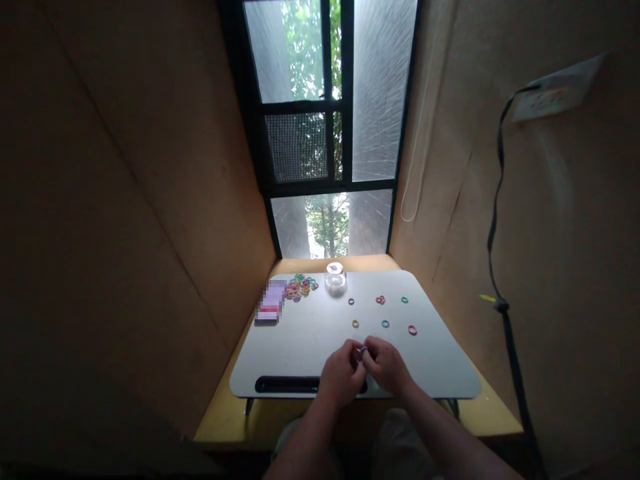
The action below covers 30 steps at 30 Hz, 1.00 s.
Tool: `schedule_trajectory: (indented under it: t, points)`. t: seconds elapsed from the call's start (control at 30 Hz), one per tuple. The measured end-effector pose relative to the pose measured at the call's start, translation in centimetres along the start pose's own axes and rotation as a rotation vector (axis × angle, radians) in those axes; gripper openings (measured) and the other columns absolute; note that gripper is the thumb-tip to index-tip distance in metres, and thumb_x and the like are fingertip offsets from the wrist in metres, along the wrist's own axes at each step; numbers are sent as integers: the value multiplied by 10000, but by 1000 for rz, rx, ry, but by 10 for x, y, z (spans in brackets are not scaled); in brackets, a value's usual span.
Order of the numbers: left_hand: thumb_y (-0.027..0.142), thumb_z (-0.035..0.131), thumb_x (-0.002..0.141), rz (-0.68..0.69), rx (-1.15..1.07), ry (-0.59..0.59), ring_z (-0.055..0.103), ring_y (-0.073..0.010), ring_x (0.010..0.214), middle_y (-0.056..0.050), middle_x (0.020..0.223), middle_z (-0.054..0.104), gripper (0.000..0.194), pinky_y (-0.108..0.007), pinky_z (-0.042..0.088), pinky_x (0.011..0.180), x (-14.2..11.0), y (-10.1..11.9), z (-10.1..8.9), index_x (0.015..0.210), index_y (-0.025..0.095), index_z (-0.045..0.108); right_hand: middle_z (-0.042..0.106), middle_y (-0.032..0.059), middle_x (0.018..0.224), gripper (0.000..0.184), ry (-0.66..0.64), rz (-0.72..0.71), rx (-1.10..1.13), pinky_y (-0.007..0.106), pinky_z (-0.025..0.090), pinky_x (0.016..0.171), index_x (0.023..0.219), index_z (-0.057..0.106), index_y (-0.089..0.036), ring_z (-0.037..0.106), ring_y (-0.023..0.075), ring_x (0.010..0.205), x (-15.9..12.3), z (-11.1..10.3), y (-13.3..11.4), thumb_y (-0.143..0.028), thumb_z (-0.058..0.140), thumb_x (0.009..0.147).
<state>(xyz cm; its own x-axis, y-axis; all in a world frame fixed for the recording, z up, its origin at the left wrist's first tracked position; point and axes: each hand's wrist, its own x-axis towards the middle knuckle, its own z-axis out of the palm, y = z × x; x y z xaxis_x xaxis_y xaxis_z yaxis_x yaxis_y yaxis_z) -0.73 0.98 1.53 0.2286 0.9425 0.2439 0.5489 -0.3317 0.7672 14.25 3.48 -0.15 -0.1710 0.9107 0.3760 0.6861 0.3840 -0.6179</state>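
My left hand (343,372) and my right hand (384,365) meet above the front of the white table, fingers bent and tips together. Between the fingertips is a small purplish ring (364,350), apparently a hair tie, pinched from both sides and partly hidden. Just beyond my hands, small hair ties lie apart in two rows: a purple one (351,301), a red clump (381,300) and a green one (405,300) behind; a yellow one (355,324), a blue one (385,324) and a pink one (413,330) in front.
A heap of mixed-colour hair ties (301,288) lies at the back left, beside a pixelated purple box (271,302). A clear jar (335,280) stands at the back. My hands partly cover a black slot (287,384) along the white table's (280,347) front edge. Walls flank both sides.
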Motion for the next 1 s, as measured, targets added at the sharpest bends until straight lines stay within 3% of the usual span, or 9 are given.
schedule_trajectory:
  t: [0.5, 1.0]
  points:
    - [284, 521, 848, -56, 13, 18, 608, -156, 734, 1, 838, 670, 215, -251, 404, 655, 1, -8, 2, 1056, 250, 564, 545, -9, 615, 190, -65, 28, -14, 246, 339, 572, 666, 490, -205, 493, 144, 595, 1, 5, 6, -295, 467, 831]
    - [241, 526, 841, -25, 11, 46, 557, -134, 674, 15, 761, 624, 139, -244, 358, 625, 0, -3, 4, 973, 224, 564, 534, -13, 621, 155, -28, 10, 12, 237, 323, 574, 661, 466, -205, 486, 138, 603, -1, 3, 4, -249, 462, 810]
